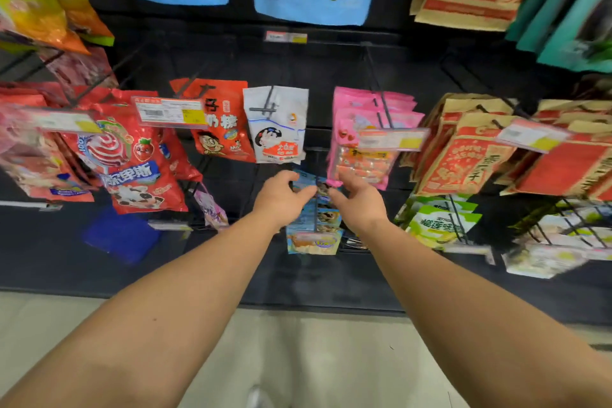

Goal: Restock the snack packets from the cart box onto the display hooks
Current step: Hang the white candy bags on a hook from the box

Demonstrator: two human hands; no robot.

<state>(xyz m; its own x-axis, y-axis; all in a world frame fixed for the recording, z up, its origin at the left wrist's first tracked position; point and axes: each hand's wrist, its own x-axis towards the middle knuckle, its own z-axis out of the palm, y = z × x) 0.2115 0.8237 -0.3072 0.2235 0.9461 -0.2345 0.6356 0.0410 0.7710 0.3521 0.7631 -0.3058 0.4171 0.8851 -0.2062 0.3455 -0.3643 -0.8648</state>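
Carefully: left hand (281,197) and right hand (359,200) both pinched blue packet (314,209) top; best aligned hole with hook, slid back squarely.

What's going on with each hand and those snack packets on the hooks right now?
left hand: pinches the top edge of the blue packets.
right hand: fingers at the blue packets' top; grip unclear.
blue packets: bunched in a low row, between both hands.
white packet: hanging on a hook, alone.
pink packets: several stacked on one hook.
red lollipop bag: hanging, tilted.
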